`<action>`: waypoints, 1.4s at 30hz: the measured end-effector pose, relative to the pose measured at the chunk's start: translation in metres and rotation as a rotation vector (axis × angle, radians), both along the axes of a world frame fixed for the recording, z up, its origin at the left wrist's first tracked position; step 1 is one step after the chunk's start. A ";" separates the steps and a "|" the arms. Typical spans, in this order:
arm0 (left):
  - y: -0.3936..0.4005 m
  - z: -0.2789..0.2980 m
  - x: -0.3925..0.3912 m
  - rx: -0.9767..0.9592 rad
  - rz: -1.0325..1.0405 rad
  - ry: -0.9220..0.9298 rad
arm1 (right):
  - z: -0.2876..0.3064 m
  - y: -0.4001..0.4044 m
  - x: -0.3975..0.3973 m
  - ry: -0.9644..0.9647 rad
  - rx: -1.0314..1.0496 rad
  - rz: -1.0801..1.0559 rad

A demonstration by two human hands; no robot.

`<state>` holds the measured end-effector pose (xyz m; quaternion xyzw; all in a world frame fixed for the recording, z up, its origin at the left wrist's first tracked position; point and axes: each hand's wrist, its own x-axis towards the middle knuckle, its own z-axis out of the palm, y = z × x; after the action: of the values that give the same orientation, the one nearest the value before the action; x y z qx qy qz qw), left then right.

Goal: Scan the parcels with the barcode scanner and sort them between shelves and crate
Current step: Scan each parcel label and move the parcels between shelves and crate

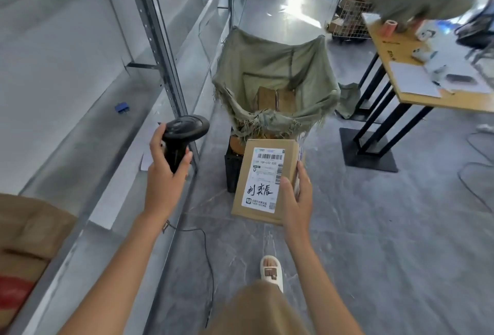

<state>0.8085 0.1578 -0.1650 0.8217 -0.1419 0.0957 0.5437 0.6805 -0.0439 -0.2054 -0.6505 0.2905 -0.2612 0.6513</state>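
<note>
Along the grey metal shelving on my left, I stood before the black crate lined with a green woven sack. My right hand clasped the brown cardboard parcel by its right edge, label upward (barcode unobstructed). My left hand gripped the black handheld barcode scanner, just left of the parcel; I judged its head needed turning toward the barcode.
</note>
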 end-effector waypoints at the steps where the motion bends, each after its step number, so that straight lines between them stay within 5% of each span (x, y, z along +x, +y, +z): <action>1: -0.010 -0.006 0.012 0.011 0.012 0.008 | -0.004 -0.013 0.018 -0.002 0.004 0.016; 12: -0.143 -0.026 0.152 0.068 0.070 0.068 | -0.010 -0.170 0.172 0.077 0.035 0.082; 23: -0.254 -0.046 0.311 -0.043 -0.040 0.145 | -0.044 -0.230 0.335 0.136 0.056 0.042; 31: -0.302 -0.068 0.432 -0.057 -0.044 0.301 | -0.095 -0.242 0.497 0.386 -0.005 0.028; 42: -0.320 -0.105 0.475 -0.135 0.150 0.501 | -0.211 -0.237 0.644 0.792 -0.295 0.129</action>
<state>1.2834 -0.1625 -0.2704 0.7897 0.0650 -0.0616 0.6070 1.3246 -0.2811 -0.4160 -0.8038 0.4363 0.0113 0.4044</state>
